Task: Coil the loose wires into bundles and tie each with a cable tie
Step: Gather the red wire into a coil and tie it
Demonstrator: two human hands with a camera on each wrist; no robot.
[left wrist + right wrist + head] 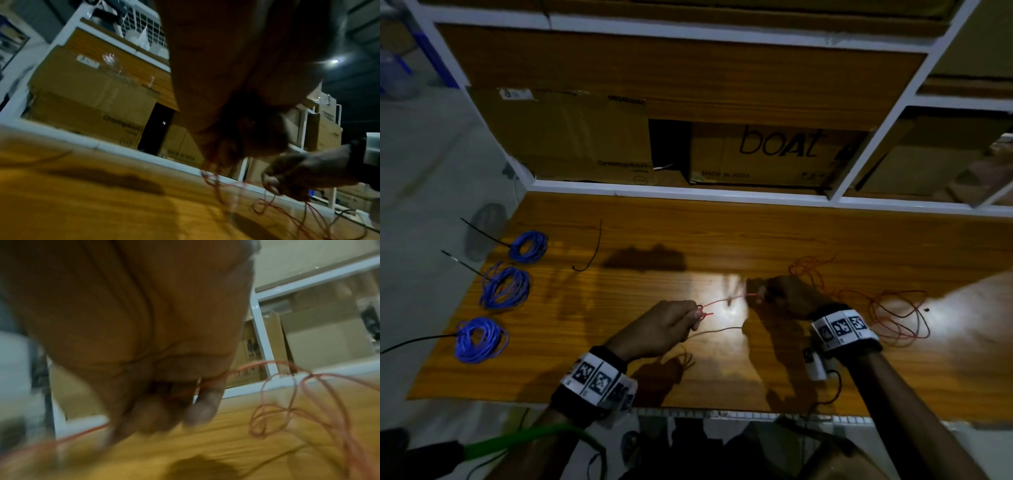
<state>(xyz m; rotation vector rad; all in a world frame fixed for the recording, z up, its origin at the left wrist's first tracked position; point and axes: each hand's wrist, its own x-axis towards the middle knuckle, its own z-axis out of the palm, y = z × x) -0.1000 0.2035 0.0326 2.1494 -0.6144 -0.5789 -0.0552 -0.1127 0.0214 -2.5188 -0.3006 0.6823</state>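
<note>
A thin red wire (724, 300) is stretched between my two hands above the wooden table (722, 233). My left hand (690, 317) pinches its free end, where a small loop shows. My right hand (762, 293) grips the wire further along, fingers curled round it (197, 386). The rest of the red wire lies in a loose tangle (893, 315) on the table to the right of my right wrist. Three blue wire coils (529, 246) (505, 287) (479, 339) lie at the table's left edge, each with a black cable tie sticking out leftward. A loose black cable tie (594, 250) lies on the table.
Cardboard boxes (774, 154) fill the white-framed shelf (688, 192) behind the table. A small white device (815, 365) hangs under my right wrist. A green strap (524, 442) runs below the table's front edge.
</note>
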